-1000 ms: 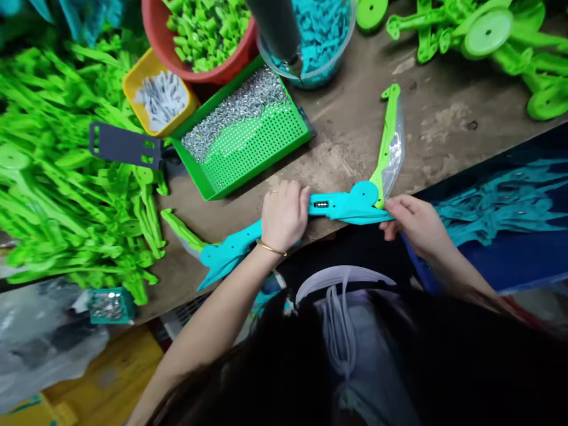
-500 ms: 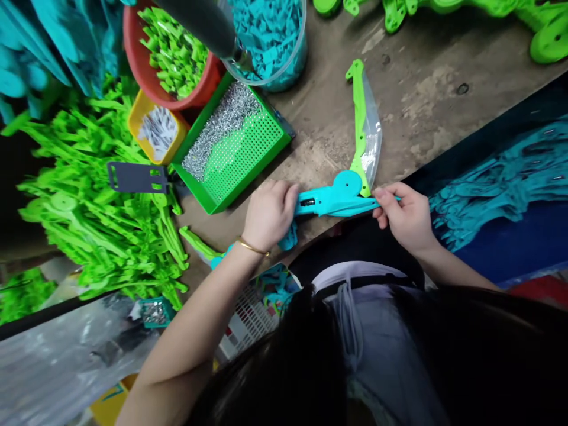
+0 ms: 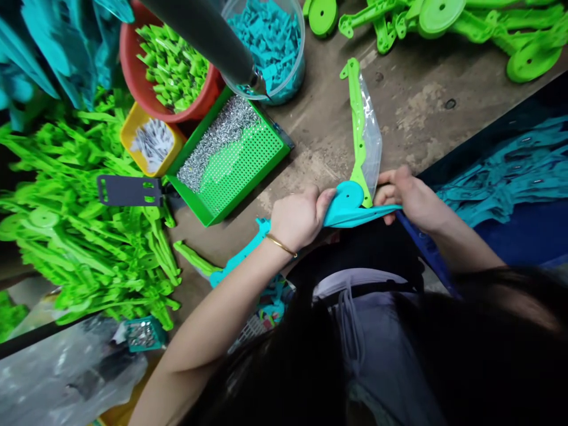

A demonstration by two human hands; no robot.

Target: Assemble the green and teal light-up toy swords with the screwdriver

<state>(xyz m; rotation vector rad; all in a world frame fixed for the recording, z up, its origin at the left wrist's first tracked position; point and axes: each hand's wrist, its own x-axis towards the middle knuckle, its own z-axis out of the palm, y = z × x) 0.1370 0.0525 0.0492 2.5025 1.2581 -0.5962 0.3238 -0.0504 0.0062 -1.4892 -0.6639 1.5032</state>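
My left hand (image 3: pixel 298 218) is wrapped around the body of a turquoise plastic part (image 3: pixel 348 196) with a round disc. At its other end, the curled fingers of my right hand (image 3: pixel 406 198) close on the part's narrow tip; my thumb there is partly hidden. A lime-green arm (image 3: pixel 356 118) with a clear plastic blade (image 3: pixel 371 133) stretches up from beside the disc over the bench, its lower end against the turquoise part. Left of my wrist lies another turquoise piece (image 3: pixel 242 249) with a green end (image 3: pixel 195 257).
A green perforated tray (image 3: pixel 239 177) of small metal pieces sits left of centre. Behind it are a red bowl (image 3: pixel 128 77), a clear tub (image 3: pixel 300 68) and a yellow cup (image 3: pixel 128 133). Green parts (image 3: pixel 97 236) are heaped at left; a dark bar (image 3: pixel 208 41) slants overhead.
My left hand has slid right along the turquoise part, closer to its disc. My right hand's fingers have shifted their hold near the tip. The view has moved slightly.
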